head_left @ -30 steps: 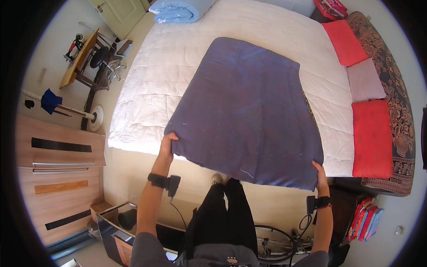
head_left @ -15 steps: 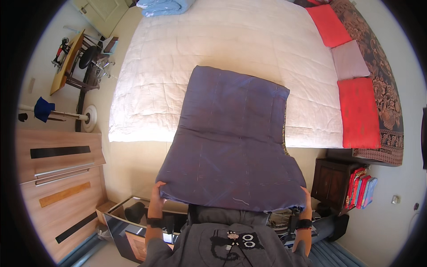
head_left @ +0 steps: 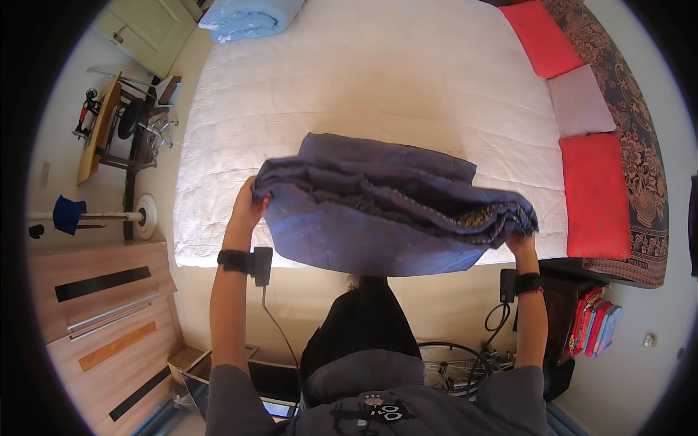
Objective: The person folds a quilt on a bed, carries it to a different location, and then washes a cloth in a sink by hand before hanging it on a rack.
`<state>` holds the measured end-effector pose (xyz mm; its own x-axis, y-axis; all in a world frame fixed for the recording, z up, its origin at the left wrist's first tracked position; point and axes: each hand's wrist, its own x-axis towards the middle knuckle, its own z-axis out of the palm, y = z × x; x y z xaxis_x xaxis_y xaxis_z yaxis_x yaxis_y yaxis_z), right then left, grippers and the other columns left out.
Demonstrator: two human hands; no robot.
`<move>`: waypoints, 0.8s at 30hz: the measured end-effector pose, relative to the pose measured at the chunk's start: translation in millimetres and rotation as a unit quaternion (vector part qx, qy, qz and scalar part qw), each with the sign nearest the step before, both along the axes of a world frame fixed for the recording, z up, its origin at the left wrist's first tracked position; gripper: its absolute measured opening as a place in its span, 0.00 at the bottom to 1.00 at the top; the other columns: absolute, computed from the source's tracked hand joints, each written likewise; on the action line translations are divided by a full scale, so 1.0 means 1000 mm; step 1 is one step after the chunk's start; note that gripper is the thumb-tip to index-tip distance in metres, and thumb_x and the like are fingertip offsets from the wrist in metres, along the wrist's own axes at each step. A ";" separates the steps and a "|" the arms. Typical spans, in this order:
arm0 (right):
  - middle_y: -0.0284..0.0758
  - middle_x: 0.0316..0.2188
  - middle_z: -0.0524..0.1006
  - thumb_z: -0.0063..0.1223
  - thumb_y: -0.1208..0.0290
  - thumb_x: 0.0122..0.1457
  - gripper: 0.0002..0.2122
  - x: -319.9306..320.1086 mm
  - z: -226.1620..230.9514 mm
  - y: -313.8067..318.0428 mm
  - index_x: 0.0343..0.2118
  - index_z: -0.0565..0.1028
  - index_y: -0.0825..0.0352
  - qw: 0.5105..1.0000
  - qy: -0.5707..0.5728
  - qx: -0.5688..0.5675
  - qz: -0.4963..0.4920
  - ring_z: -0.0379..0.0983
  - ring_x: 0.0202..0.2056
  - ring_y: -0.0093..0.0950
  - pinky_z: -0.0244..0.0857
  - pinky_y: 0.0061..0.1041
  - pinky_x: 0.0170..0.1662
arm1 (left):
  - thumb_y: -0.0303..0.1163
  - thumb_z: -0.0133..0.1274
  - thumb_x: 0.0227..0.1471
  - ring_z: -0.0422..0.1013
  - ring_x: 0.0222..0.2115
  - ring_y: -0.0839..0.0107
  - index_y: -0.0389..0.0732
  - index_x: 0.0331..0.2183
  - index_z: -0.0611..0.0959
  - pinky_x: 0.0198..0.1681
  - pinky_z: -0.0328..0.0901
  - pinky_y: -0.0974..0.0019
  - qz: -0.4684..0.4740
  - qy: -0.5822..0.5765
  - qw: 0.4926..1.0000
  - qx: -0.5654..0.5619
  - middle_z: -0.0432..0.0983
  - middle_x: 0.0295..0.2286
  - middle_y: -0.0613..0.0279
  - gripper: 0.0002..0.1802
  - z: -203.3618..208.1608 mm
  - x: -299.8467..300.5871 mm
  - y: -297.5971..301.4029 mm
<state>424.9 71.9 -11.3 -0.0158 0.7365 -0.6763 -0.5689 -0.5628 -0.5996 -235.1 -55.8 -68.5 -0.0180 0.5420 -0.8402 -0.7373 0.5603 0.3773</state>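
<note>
A dark blue-purple quilt hangs between my hands over the front edge of the bed, its near part lifted and folding over. Its far part lies on the white bed cover. My left hand is closed on the quilt's left corner, thumb against the cloth. On the right corner my right hand grips too, its fingers partly hidden under the cloth. A patterned yellowish lining shows in the fold near my right hand. Both wrists wear black bands with small dark boxes.
A folded light blue quilt lies at the bed's far left. Red cushions and a pale cushion line the right side. Wooden drawers stand at left, a dark cabinet at right. A bicycle wheel is near my right side.
Both hands have risen and moved forward, lifting the quilt's near edge up and over its far part. The quilt was spread out flatter before. My body has come closer to the bed.
</note>
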 end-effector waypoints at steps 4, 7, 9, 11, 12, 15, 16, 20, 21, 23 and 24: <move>0.34 0.25 0.72 0.37 0.51 0.58 0.19 -0.044 -0.031 0.027 0.34 0.68 0.65 0.868 -0.445 -0.027 0.217 0.68 0.26 0.25 0.61 0.22 0.29 | 0.48 0.51 0.46 0.71 0.28 0.65 0.36 0.39 0.70 0.34 0.64 0.66 -0.183 0.463 0.866 -0.040 0.74 0.29 0.55 0.26 -0.010 0.034 0.060; 0.40 0.30 0.71 0.44 0.60 0.56 0.15 -0.058 -0.039 -0.004 0.37 0.66 0.68 0.674 -0.599 0.113 0.418 0.68 0.33 0.35 0.63 0.28 0.36 | 0.46 0.59 0.38 0.64 0.44 0.54 0.41 0.49 0.65 0.43 0.61 0.59 -0.355 0.611 0.707 0.046 0.65 0.43 0.46 0.37 -0.017 0.057 0.057; 0.43 0.34 0.71 0.47 0.64 0.54 0.14 -0.057 -0.016 -0.022 0.39 0.66 0.69 0.643 -0.597 0.128 0.463 0.68 0.37 0.41 0.63 0.33 0.39 | 0.44 0.61 0.36 0.62 0.46 0.54 0.45 0.50 0.64 0.44 0.61 0.56 -0.386 0.617 0.682 0.073 0.61 0.47 0.47 0.40 0.001 0.089 0.041; 0.42 0.41 0.68 0.50 0.72 0.48 0.17 -0.042 -0.002 -0.032 0.42 0.65 0.68 0.508 -0.642 0.234 0.524 0.64 0.44 0.41 0.61 0.35 0.43 | 0.41 0.64 0.31 0.57 0.51 0.56 0.54 0.53 0.62 0.48 0.57 0.49 -0.514 0.646 0.564 0.031 0.54 0.53 0.53 0.45 0.036 0.118 0.039; 0.42 0.41 0.68 0.50 0.72 0.48 0.17 -0.046 0.000 -0.029 0.42 0.65 0.68 0.510 -0.639 0.232 0.527 0.64 0.44 0.41 0.61 0.35 0.43 | 0.41 0.64 0.31 0.57 0.51 0.56 0.54 0.53 0.62 0.48 0.57 0.49 -0.517 0.644 0.563 0.028 0.54 0.53 0.53 0.45 0.044 0.123 0.039; 0.40 0.43 0.67 0.48 0.76 0.44 0.20 -0.056 -0.010 -0.006 0.44 0.64 0.66 0.488 -0.655 0.256 0.518 0.62 0.45 0.40 0.59 0.35 0.45 | 0.39 0.66 0.27 0.50 0.55 0.59 0.60 0.53 0.62 0.54 0.48 0.44 -0.597 0.665 0.444 0.064 0.49 0.56 0.60 0.48 0.062 0.132 0.048; 0.40 0.43 0.67 0.47 0.76 0.44 0.20 -0.059 -0.021 0.008 0.44 0.64 0.66 0.474 -0.680 0.240 0.505 0.62 0.45 0.39 0.60 0.36 0.45 | 0.37 0.65 0.27 0.47 0.56 0.59 0.59 0.53 0.61 0.56 0.42 0.45 -0.629 0.630 0.442 0.113 0.49 0.56 0.62 0.48 0.067 0.136 0.054; 0.40 0.43 0.68 0.46 0.75 0.44 0.20 -0.087 -0.060 0.064 0.44 0.65 0.64 0.493 -0.699 0.158 0.493 0.63 0.44 0.39 0.60 0.36 0.45 | 0.30 0.59 0.27 0.44 0.57 0.59 0.52 0.54 0.61 0.59 0.34 0.47 -0.694 0.560 0.384 0.239 0.50 0.55 0.60 0.47 0.066 0.159 0.057; 0.39 0.43 0.69 0.46 0.75 0.44 0.21 -0.092 -0.069 0.075 0.45 0.66 0.62 0.483 -0.695 0.146 0.512 0.63 0.45 0.38 0.59 0.37 0.46 | 0.28 0.56 0.27 0.45 0.57 0.58 0.49 0.54 0.60 0.58 0.34 0.47 -0.664 0.532 0.458 0.256 0.51 0.55 0.58 0.46 0.073 0.176 0.059; 0.39 0.43 0.69 0.46 0.75 0.43 0.22 -0.098 -0.084 0.087 0.46 0.66 0.60 0.475 -0.688 0.130 0.534 0.63 0.46 0.38 0.58 0.38 0.48 | 0.30 0.56 0.27 0.45 0.57 0.57 0.47 0.54 0.60 0.58 0.35 0.46 -0.636 0.480 0.527 0.297 0.51 0.54 0.54 0.46 0.094 0.217 0.059; 0.38 0.44 0.69 0.47 0.74 0.42 0.24 -0.099 -0.089 0.091 0.48 0.65 0.58 0.428 -0.678 0.189 0.567 0.63 0.47 0.38 0.55 0.39 0.50 | 0.32 0.59 0.29 0.45 0.57 0.57 0.47 0.54 0.59 0.58 0.35 0.46 -0.640 0.457 0.525 0.326 0.52 0.54 0.53 0.47 0.102 0.240 0.061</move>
